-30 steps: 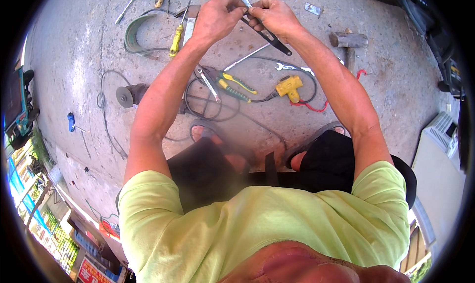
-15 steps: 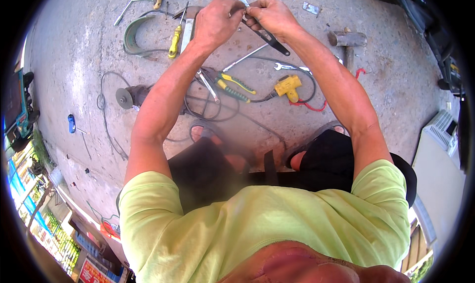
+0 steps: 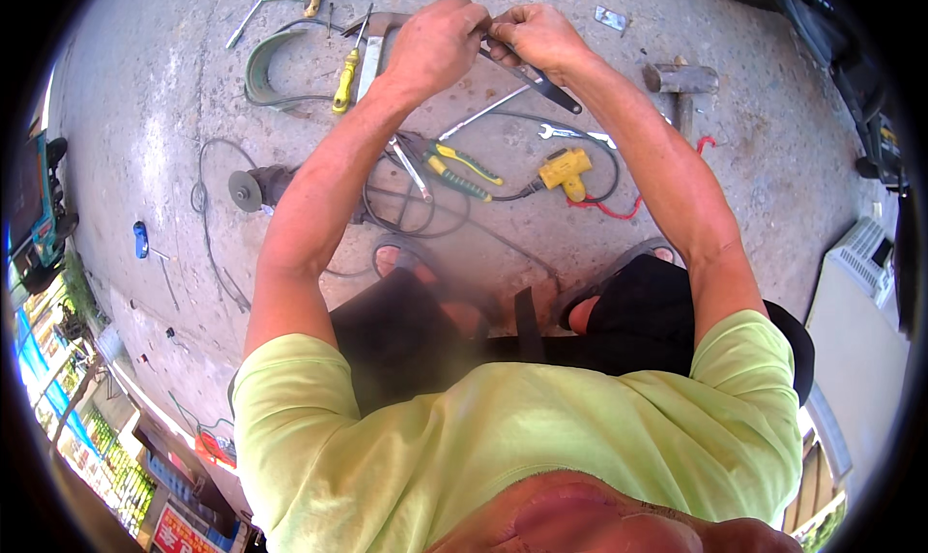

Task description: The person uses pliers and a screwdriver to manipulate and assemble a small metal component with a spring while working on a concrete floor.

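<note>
At the far middle, my left hand and my right hand meet with fingers bent and pinched together. A flat black metal bar, with a hole near its rounded end, slants out from under my right hand toward the near right. Its other end runs in between the fingertips of both hands, where the fingers cover it. Whatever else the left fingers pinch is hidden. Just left of my left hand lie a yellow-handled screwdriver and a curved metal piece.
Below the hands lie green-yellow pliers, a yellow plug connector, a wrench and an angle grinder with its cable. A hammer rests at right. A curved green strip and a Y-shaped wrench lie at far left.
The black bar has shifted slightly right and nearer with my right hand. A small shiny piece seen between the fingertips before is now covered. The tools on the ground stay put.
</note>
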### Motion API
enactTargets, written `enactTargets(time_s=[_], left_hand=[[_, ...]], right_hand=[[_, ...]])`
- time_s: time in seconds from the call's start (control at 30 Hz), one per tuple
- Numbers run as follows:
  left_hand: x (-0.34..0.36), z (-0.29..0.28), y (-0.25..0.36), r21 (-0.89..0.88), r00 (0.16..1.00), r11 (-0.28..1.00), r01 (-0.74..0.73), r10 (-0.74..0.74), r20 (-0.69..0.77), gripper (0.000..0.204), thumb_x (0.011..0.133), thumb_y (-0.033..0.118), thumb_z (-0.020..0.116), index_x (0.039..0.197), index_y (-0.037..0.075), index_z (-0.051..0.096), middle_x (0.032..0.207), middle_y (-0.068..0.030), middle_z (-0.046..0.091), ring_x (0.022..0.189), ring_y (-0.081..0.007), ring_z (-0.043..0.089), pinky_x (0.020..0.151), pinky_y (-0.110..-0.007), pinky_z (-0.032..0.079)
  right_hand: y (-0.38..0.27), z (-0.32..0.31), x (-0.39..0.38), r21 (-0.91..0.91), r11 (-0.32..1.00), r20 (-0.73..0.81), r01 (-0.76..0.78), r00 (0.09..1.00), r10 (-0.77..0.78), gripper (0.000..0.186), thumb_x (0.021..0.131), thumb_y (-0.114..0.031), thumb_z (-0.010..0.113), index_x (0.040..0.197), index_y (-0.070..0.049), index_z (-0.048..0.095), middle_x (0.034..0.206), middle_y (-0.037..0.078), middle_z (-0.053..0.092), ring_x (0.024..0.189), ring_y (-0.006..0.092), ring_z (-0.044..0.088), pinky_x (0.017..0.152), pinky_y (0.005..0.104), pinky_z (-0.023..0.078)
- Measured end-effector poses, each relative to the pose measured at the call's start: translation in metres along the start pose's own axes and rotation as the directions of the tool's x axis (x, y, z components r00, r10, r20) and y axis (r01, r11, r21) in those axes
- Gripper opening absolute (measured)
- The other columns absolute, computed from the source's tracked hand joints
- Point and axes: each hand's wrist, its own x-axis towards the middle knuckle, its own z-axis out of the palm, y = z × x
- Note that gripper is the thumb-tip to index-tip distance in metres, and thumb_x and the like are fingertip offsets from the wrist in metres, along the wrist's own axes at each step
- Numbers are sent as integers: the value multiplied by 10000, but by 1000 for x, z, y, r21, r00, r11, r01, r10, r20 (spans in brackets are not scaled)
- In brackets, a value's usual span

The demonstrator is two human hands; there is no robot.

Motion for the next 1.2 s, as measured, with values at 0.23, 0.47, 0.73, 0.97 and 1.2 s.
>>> enactTargets(time_s=[0.23,0.47,0.73,0.97,1.2], left_hand=[[-2,-4,7,-245,962,935,255,-271,-33,206,859,146,739,1051,73,733,984,-112,713,866,-288,714,802,-376,571],[-3,-5,6,-84,973,972,220,-225,-60,176,858,172,752,1008,80,746,955,-104,721,842,-274,715,765,-370,575],[-5,-3,8,-77,983,983,165,-170,-65,135,871,163,723,981,85,737,959,-110,713,838,-307,708,770,-386,576],[-4,-1,-2,-21,1000,1000,-10,9,-30,129,884,127,688,1003,91,725,953,-99,700,870,-316,702,786,-392,571],[-6,-5,4,-178,981,970,168,-182,-64,209,878,180,727,1070,98,729,957,-97,701,851,-296,704,777,-377,564]], right_hand=[[-2,1,2,71,997,-21,-5,1000,7,200,989,-120,626,1081,54,662,886,97,712,746,128,672,664,259,570],[-12,1,-5,87,996,-3,18,1000,-18,203,999,-128,619,1086,50,661,905,96,714,761,123,682,689,255,587],[-15,1,-8,82,996,-8,24,1000,-24,193,978,-118,629,1059,52,671,898,102,712,765,138,686,694,269,597],[0,1,0,28,1000,-1,14,1000,-14,186,972,-124,634,1027,51,670,854,94,704,735,138,669,649,257,563],[-11,4,-5,53,998,-10,39,999,-38,183,985,-125,629,1032,46,669,860,90,708,719,119,661,656,245,556]])
